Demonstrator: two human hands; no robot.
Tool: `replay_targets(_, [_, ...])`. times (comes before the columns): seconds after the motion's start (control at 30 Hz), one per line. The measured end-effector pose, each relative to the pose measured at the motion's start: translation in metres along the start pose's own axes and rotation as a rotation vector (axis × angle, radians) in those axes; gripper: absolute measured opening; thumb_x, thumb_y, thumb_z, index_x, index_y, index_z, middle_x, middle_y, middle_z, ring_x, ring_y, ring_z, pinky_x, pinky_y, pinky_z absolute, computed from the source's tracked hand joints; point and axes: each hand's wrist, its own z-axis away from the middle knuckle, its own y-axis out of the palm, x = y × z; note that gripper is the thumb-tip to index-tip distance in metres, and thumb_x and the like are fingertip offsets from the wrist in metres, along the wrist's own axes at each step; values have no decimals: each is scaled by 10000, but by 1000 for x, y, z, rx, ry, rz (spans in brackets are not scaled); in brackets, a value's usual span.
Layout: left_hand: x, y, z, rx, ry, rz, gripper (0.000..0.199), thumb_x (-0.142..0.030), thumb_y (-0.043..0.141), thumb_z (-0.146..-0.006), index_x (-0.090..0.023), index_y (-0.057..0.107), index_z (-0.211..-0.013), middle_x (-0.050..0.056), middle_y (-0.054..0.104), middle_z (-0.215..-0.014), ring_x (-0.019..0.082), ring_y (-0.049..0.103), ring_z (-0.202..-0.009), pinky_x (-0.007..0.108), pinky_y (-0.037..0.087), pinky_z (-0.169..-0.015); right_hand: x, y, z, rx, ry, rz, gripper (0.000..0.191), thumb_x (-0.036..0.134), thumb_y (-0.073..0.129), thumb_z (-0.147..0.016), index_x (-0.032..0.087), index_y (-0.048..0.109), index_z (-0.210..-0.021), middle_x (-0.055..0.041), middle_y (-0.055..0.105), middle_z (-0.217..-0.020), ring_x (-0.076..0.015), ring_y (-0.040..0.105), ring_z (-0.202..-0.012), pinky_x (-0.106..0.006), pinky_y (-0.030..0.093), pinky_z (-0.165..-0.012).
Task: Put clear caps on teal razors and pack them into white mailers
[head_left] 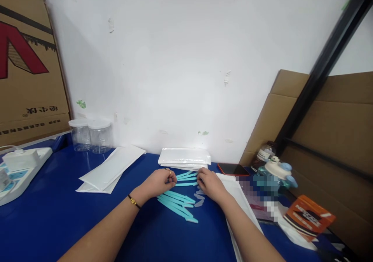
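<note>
Several slim turquoise sticks [175, 204] lie fanned out on the blue table [157, 235]. My left hand [162, 181], with a ring and a bracelet, has its fingers closed at the left end of one turquoise stick [186, 184]. At that stick's right end is my right hand [207, 179], its fingers bent and pressed together. More turquoise sticks [186, 175] lie just behind, between the hands. Small translucent caps [199, 196] rest beside and below my right fingers.
White padded envelopes [184, 156] are stacked by the wall, with others [113, 169] at left. Two clear jars [99, 137] and a power strip [26, 172] stand farther left. At right are a phone [233, 169], a teal bottle [275, 172] and an orange pouch [309, 217].
</note>
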Motion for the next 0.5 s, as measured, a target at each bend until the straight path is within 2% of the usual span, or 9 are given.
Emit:
replay_targets(0.1, [-1,-1,-1,-83,10,-60,189,-281,487,-771,-211,646,-846,19,628,-834,148,558,-744,225,399,-654,4,-1,1,9,-5,-61,98,237,502,-838,207,587,-877,-37,545,-988,-174,537,-870,-308,367,-759])
replay_targets(0.27, [-2,6,-3,-106,18,-151,180,-322,521,-781,-224,643,-870,25,638,-889,175,567,-811,256,391,-716,7,1,0,44,-46,-102,118,263,625,-760,214,593,-862,-28,542,-987,-183,528,-913,-306,369,-788])
replay_targets(0.4, [-2,16,-6,-107,40,-226,194,-358,571,-776,-241,644,-913,20,636,-918,195,563,-870,285,366,-769,9,2,-3,35,-125,-23,35,221,579,-803,195,591,-823,-40,556,-949,-188,516,-930,-321,353,-813])
replay_targets(0.5, [-3,20,-8,-91,40,-268,144,-328,581,-778,-242,648,-872,17,632,-875,203,558,-871,294,352,-764,10,5,-4,22,-161,-11,93,209,499,-859,184,585,-834,-51,561,-933,-180,515,-904,-321,352,-812])
